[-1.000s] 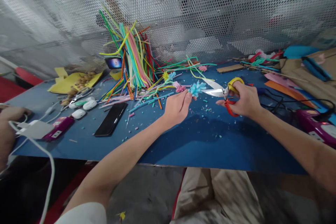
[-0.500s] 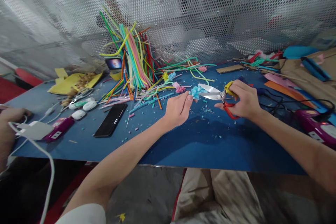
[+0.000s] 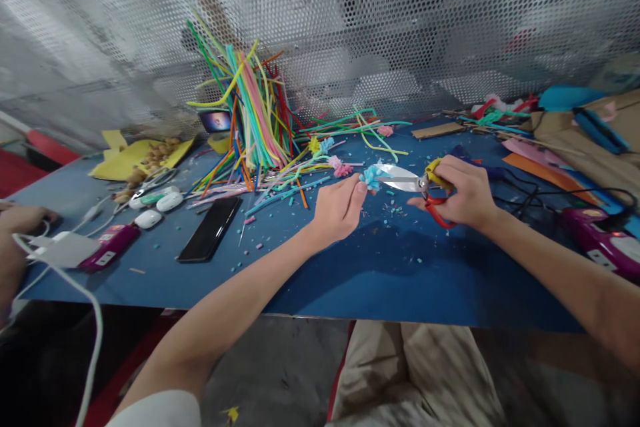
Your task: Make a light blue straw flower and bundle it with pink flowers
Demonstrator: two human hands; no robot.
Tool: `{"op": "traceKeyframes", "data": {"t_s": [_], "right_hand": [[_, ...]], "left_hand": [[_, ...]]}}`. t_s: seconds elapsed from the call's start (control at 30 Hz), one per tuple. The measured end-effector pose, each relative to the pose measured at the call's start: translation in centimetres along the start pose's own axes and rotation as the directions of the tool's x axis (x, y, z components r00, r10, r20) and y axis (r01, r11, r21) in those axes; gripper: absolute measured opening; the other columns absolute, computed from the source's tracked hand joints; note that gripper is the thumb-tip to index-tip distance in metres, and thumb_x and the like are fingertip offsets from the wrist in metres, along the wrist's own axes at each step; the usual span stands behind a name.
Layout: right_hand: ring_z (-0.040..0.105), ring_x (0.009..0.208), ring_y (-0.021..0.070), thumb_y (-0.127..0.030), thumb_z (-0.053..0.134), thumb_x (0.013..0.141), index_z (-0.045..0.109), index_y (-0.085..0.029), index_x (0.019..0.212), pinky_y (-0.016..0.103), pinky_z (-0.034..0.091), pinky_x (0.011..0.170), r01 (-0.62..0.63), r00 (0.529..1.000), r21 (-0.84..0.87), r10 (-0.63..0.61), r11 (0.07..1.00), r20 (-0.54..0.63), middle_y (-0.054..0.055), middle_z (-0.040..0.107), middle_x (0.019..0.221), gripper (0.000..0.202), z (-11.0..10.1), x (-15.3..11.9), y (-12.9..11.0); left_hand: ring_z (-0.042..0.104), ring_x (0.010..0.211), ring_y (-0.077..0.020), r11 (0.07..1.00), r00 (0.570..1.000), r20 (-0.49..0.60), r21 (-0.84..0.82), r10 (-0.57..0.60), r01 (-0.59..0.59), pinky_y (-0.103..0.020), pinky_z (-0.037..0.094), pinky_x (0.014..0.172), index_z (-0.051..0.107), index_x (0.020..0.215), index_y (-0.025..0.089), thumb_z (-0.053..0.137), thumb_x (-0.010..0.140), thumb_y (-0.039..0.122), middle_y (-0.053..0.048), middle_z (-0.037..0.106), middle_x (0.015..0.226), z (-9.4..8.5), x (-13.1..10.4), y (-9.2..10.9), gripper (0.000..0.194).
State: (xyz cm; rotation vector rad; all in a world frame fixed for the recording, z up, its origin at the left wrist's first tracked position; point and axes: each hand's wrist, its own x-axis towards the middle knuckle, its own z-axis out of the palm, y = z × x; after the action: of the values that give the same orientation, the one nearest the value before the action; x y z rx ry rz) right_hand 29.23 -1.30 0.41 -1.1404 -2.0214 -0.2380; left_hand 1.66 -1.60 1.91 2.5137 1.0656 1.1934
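Pale-blue fuzz stands out in the head view, where a pipe-cleaner tuft (image 3: 371,177) pokes from the fingertips of the left hand (image 3: 340,210), above the blue tabletop (image 3: 310,293). Thumb and forefinger are pressed together on its near side, the other fingers curled in behind; that pinch probably steadies the tuft while leaving its far side bare to the blades. The right hand (image 3: 469,190) is clamped on a pair of scissors (image 3: 400,177), with fingers about the yellow loop and thumb at the red one. They lie nearly level, pointing at the left hand, which seems meant to bring the tips to the tuft without crossing the wrists. The tips meet or overlap the blue fuzz; at this size I cannot fairly tell whether any strand sits between them.

Small snippets (image 3: 393,210) are scattered on the table below the scissors, as offcuts would fall. Behind, a thick bundle of pipe cleaners (image 3: 257,113) stands upright against the perforated metal panel (image 3: 400,33), perhaps to keep colours within reach. A pink tuft (image 3: 341,167) lies just beyond the left hand. A black smartphone (image 3: 210,229) rests nearer the table's front, well apart from the blades.
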Motion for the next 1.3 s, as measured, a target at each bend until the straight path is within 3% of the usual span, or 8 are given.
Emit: {"op": "traceKeyframes", "data": {"t_s": [0.3,1.0,1.2,1.3], "right_hand": [[0.051,0.063,0.0182,-0.066,0.071,0.073,0.046,-0.025,0.066,0.033,0.041,0.056,-0.025,1.0,-0.033,0.025,0.999,-0.007,0.004,0.054,0.071,0.049,0.14,-0.04,0.33],[0.054,0.063,0.0185,-0.066,0.07,0.076,0.045,-0.026,0.065,0.034,0.042,0.058,-0.017,0.999,0.014,0.016,1.0,0.036,0.004,0.056,0.07,0.049,0.02,-0.05,0.81],[0.043,0.053,0.0146,-0.066,0.069,0.078,0.035,-0.025,0.058,0.033,0.03,0.05,-0.015,1.0,-0.011,0.015,1.0,0.022,0.0,0.047,0.058,0.057,-0.23,0.02,0.27],[0.047,0.055,0.0167,-0.068,0.068,0.079,0.036,-0.026,0.059,0.034,0.032,0.053,-0.076,0.997,-0.006,0.076,0.997,0.006,0.002,0.05,0.059,0.057,-0.15,0.27,0.13]], "left_hand": [[0.066,0.073,-0.0165,1.0,1.0,0.005,0.022,-0.013,0.013,-0.031,0.05,0.074,0.066,0.095,0.016,0.023,0.109,0.043,-0.006,0.07,0.079,-0.04,0.01,0.03,0.053],[0.065,0.072,-0.0157,0.999,1.0,0.001,0.035,-0.031,0.031,-0.029,0.046,0.068,0.064,0.094,0.017,0.022,0.109,0.046,-0.005,0.069,0.079,-0.01,0.13,0.18,0.053],[0.065,0.072,-0.0164,0.997,0.998,0.007,0.029,-0.069,0.069,-0.031,0.047,0.069,0.064,0.094,0.017,0.02,0.109,0.05,-0.006,0.07,0.079,0.12,0.12,0.02,0.057],[0.065,0.073,-0.0168,0.996,0.997,0.013,0.056,-0.072,0.072,-0.031,0.046,0.069,0.064,0.094,0.017,0.018,0.108,0.051,-0.006,0.069,0.079,0.16,0.13,-0.13,0.058]]}}
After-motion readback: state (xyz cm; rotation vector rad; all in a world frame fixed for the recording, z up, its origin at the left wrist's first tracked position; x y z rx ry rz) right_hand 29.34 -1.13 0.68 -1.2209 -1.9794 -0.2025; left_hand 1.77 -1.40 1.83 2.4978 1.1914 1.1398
